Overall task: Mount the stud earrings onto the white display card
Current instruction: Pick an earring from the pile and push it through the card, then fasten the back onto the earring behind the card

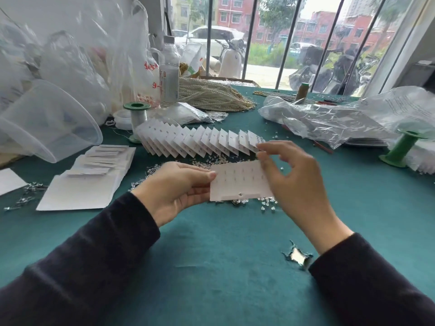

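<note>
The card is clamped at 9 o'clock by the left hand, pinched at 2 o'clock by the right hand grip.

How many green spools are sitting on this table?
2. The left green spool stands upright beside the row of white cards; the right green spool leans by the crumpled plastic bag. Others may hide under bags.

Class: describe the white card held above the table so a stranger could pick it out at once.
On the teal cloth table, find the fanned row of small white cards. Just nearer, the left hand grips one wide white display card, the right hand at its other edge. Unlike the rest, it is lifted and shows a grid of slots.
</note>
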